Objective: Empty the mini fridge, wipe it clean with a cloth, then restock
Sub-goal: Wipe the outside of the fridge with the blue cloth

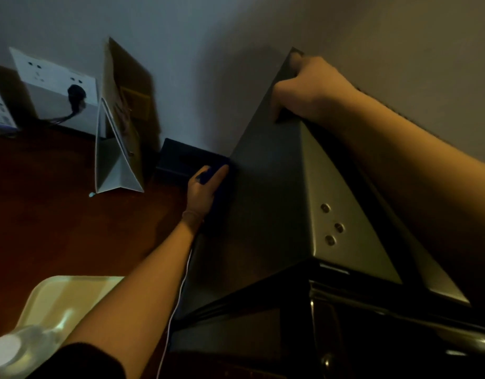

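Observation:
The grey mini fridge (266, 187) fills the right half of the head view, seen from above, its top and left side facing me. My left hand (201, 191) presses a dark blue cloth (208, 175) against the fridge's left side, low near the back corner. My right hand (309, 88) grips the far top back edge of the fridge, fingers curled over it. The fridge's front and inside are hidden from here.
A pale tray (58, 299) lies at the lower left with a clear plastic bottle (20, 348) on it. On the brown wooden surface (58, 214) stand a folded card sign (118, 127) and a dark box (181, 162). A wall socket (55, 83) holds a black plug. A thin white cable (178, 294) hangs beside the fridge.

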The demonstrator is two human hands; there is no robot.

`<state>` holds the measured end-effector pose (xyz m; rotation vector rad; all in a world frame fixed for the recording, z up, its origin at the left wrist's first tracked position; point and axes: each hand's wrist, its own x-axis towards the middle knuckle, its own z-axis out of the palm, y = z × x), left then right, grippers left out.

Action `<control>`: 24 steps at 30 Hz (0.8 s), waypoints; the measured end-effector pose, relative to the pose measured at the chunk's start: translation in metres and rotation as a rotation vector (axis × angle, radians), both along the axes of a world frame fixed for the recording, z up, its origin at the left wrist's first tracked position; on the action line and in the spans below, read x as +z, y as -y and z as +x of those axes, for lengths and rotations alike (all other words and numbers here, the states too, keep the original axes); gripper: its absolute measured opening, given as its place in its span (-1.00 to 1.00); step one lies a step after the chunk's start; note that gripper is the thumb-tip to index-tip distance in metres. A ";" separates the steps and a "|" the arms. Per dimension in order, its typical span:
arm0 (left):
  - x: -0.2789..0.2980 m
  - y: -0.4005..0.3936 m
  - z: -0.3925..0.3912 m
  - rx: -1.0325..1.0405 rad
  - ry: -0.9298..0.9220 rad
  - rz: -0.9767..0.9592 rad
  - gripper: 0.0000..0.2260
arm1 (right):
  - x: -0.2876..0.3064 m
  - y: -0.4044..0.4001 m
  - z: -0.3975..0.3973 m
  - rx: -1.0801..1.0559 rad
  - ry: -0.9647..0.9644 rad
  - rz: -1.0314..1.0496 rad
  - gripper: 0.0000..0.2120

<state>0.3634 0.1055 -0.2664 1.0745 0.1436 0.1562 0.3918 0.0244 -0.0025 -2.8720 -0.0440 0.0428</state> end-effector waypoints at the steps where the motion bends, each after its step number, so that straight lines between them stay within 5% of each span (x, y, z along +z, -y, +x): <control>1: -0.011 -0.001 0.003 -0.001 -0.040 0.016 -0.91 | 0.000 0.000 -0.001 -0.005 0.002 0.002 -0.34; 5: -0.055 -0.007 -0.004 -0.018 -0.208 0.051 -0.79 | 0.000 -0.003 -0.004 -0.002 0.013 -0.004 -0.40; 9: -0.087 -0.009 -0.022 -0.032 -0.284 0.062 -0.91 | 0.002 -0.003 -0.006 -0.009 0.027 -0.023 -0.43; 14: -0.146 -0.009 -0.030 -0.042 -0.396 0.098 -0.23 | 0.003 -0.006 -0.011 -0.007 0.039 -0.004 -0.46; 16: -0.106 -0.011 -0.060 -0.039 -0.418 0.069 -0.39 | 0.004 -0.005 -0.011 -0.009 0.039 0.006 -0.52; 19: -0.084 -0.011 -0.107 -0.031 -0.435 0.086 -0.92 | 0.004 -0.006 -0.013 -0.005 0.036 0.008 -0.56; 22: -0.088 -0.014 -0.144 -0.106 -0.421 0.133 -0.75 | 0.004 -0.007 -0.015 0.008 0.054 0.022 -0.58; 24: -0.087 -0.016 -0.165 -0.063 -0.422 0.113 -0.82 | 0.004 -0.007 -0.018 0.002 0.063 0.025 -0.58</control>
